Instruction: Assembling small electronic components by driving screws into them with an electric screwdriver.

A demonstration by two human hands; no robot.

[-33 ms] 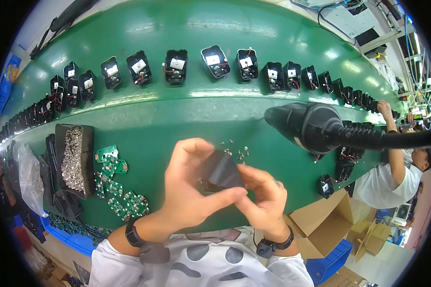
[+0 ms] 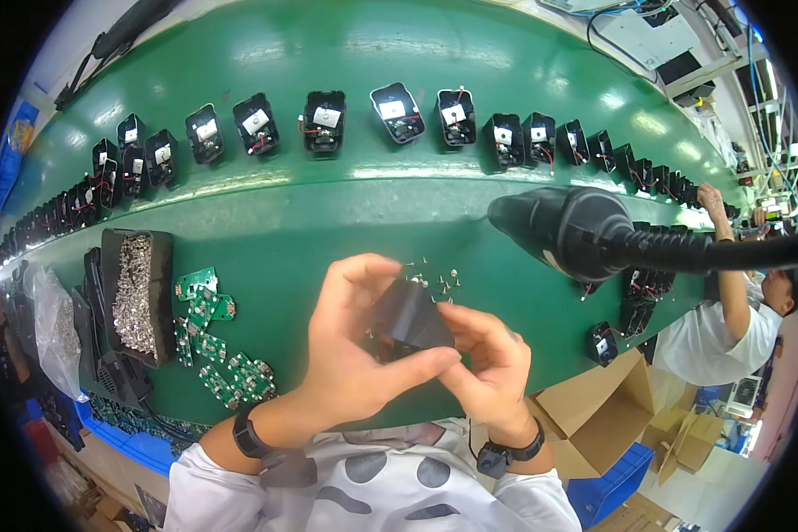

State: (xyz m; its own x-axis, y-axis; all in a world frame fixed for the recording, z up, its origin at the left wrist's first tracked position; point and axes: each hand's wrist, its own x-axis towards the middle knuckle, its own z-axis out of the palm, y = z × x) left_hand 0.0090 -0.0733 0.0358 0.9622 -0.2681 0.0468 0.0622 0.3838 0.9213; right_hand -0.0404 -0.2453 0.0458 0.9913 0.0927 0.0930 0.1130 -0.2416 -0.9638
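A black case [image 2: 414, 317] sits over the green surface [image 2: 284, 208], clamped between the left hand [image 2: 350, 346] and right hand [image 2: 483, 355]. Loose screws [image 2: 454, 272] lie just beyond; circuit boards [image 2: 238, 381] lie left. Farther out, open black boxes [image 2: 337, 99] carry white patches [image 2: 325, 117], any writing too small to read.

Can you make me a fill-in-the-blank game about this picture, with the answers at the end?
1. Counting the left hand and right hand, the number of hands on the dark case is ____.
2. The table is coloured ____.
3. The circuit boards lie on the ____ side of the picture.
4. The open box beside the right arm is made of ____.

Missing words: two; green; left; cardboard.
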